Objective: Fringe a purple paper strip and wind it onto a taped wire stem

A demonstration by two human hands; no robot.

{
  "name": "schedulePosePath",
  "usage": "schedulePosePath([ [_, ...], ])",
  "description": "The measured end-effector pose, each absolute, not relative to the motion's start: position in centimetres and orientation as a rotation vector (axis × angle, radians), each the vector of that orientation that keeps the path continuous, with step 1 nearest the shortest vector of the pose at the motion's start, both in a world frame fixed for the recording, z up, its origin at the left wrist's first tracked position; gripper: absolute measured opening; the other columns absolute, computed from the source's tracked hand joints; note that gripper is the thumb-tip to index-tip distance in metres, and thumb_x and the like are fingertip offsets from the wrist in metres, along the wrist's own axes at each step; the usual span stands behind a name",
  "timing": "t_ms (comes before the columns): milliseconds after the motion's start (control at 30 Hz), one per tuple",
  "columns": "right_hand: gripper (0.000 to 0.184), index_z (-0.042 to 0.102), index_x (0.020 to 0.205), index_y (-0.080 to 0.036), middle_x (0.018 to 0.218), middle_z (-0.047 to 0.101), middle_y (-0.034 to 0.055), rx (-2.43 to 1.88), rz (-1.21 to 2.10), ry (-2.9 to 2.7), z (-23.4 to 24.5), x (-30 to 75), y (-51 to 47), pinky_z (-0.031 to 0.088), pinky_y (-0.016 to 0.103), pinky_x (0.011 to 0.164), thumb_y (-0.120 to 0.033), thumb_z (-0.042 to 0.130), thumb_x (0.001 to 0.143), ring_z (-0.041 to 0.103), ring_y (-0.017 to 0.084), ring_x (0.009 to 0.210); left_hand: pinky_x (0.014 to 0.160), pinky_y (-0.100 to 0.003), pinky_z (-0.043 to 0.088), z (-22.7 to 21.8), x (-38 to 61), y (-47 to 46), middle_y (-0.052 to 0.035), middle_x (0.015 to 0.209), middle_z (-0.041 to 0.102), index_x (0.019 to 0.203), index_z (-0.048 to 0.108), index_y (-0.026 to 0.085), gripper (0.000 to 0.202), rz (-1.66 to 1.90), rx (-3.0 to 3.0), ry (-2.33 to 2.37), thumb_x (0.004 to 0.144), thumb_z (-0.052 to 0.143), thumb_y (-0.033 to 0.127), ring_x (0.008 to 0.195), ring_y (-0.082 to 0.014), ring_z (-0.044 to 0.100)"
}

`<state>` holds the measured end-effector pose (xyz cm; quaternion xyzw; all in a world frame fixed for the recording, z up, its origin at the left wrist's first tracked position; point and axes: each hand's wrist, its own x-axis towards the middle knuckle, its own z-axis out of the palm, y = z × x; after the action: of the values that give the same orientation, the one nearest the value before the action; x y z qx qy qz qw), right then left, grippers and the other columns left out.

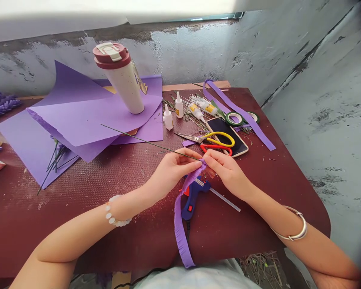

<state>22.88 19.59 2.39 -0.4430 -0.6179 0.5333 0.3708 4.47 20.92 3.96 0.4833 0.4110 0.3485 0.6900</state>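
My left hand (pixel 172 168) pinches a thin green wire stem (pixel 144 141) that runs up and to the left over the table. My right hand (pixel 227 170) pinches the top end of a fringed purple paper strip (pixel 180 224) against the tip of that wire. The strip hangs down between my hands and over the table's front edge. Under my hands lies a blue hot glue gun (pixel 192 196) with a clear glue stick poking out to the right.
On the dark red table (pixel 93 192) lie purple paper sheets (pixel 87 116), a white tumbler with a red lid (pixel 123 76), small glue bottles (pixel 168 118), scissors with yellow and red handles (pixel 216 142) on a phone (pixel 240 146), green tape rolls (pixel 234 118), a flat purple strip (pixel 243 114) and loose wires. Grey walls stand behind and right.
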Motion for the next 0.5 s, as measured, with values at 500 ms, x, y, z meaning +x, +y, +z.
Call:
schedulePosePath([
  [500,0.034,0.046,0.072,-0.02,0.063,0.039,-0.0043,-1.233,1.001,-1.81,2.7,24.3,21.3,0.029,0.028,0.059,-0.039,0.045,0.101,0.036,0.013,0.057,0.074,-0.03,0.044,6.9,2.4,21.7,-0.0022,0.089,0.071,0.094,0.059,0.02,0.017,0.369,2.137,1.259,0.097,0.042,0.024,0.08,-0.0178,0.063],
])
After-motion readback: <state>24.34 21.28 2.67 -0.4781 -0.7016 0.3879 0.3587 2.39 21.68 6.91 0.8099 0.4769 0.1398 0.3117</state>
